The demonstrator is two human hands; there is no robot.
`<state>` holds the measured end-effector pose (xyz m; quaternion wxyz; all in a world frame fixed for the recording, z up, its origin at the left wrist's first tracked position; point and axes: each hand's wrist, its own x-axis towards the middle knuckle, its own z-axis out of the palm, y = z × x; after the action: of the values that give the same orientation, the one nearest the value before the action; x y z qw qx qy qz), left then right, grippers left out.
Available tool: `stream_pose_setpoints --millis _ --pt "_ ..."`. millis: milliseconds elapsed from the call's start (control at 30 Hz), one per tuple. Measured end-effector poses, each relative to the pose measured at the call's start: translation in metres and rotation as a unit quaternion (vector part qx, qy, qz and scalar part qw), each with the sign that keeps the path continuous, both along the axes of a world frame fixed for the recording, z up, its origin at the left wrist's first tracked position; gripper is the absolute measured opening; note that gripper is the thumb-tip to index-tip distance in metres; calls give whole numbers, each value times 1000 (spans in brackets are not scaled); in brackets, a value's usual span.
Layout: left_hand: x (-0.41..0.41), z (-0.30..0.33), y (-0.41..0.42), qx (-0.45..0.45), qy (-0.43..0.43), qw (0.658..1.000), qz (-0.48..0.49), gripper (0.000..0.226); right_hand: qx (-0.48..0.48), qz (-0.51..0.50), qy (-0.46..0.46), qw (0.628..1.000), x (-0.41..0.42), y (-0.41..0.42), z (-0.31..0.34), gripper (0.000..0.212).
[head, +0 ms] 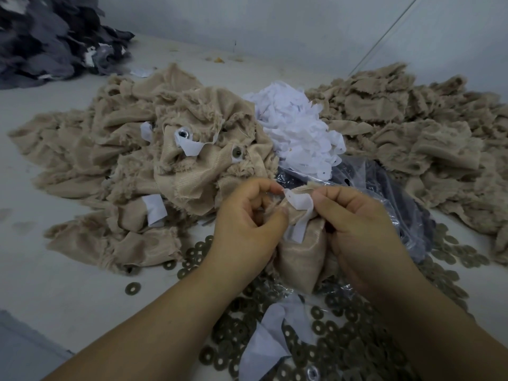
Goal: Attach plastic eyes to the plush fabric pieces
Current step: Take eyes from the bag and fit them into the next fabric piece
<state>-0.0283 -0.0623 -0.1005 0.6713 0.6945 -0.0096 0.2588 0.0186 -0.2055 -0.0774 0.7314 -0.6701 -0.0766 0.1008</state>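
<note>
Both hands (247, 215) (354, 215) pinch beige plush fabric piece (298, 259) and white backing strip (299, 206); slack fingers risk misaligning the strip's hole

— Where is everything?
— Plush pieces (176, 149) lie heaped left of the paper scraps (299, 125), another heap (412, 127) right. Washers (343, 334) lie before me, the plastic bag (384, 193) behind my hands.

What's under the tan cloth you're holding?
Under the tan cloth, round washers lie scattered on the table, with clear plastic beside it. What lies directly beneath is covered.
</note>
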Motion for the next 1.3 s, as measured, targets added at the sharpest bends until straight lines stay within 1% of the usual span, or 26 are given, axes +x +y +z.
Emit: stream_pose_setpoints --millis 133,233,300,367,467,567,633,700,767,833,900,967,1000,1100,1233,1300 --pt "1 -3 0 -2 18 1000 3 11 14 -3 14 1000 -1 0 3 3" --pt "1 -4 0 -14 17 1000 16 16 37 -5 82 996 -1 2 5 17" --pt "0 -2 0 -27 -2 999 18 17 50 24 126 990 -1 2 8 18" --pt "-1 0 0 -22 -29 999 19 14 42 47 152 986 0 -1 12 22" --pt "-4 4 -1 13 -66 997 25 9 15 73 176 982 2 -4 17 35" --pt "-7 10 -2 35 -83 995 40 7 11 92 192 977 -1 -5 21 50" --pt "-7 19 0 68 -95 992 51 9 13 104 201 974 -3 -5 23 55" --pt "-7 30 4 98 -111 987 61 12 3 112 201 973 -4 -6 25 53" --pt "-9 41 9 139 -131 979 71 12 0 120 204 972 -5 -6 26 46" --pt "-11 48 11 169 -138 974 65 9 5 145 233 962 -8 -5 27 45" --pt "-14 49 12 183 -131 973 47 8 17 170 274 946 -8 -5 26 58" --pt "-17 48 12 195 -117 974 17 10 62 168 299 937 -8 -3 26 65" --pt "-19 47 11 206 -112 972 1 10 90 162 304 935 -9 -2 28 65" --pt "-24 44 11 224 -92 970 -29 10 144 128 288 938 -12 2 28 54" --pt "-25 41 11 168 7 986 -9 8 179 106 228 951 -16 6 25 51" --pt "-22 41 9 178 34 983 19 18 190 91 207 956 -18 6 25 46"
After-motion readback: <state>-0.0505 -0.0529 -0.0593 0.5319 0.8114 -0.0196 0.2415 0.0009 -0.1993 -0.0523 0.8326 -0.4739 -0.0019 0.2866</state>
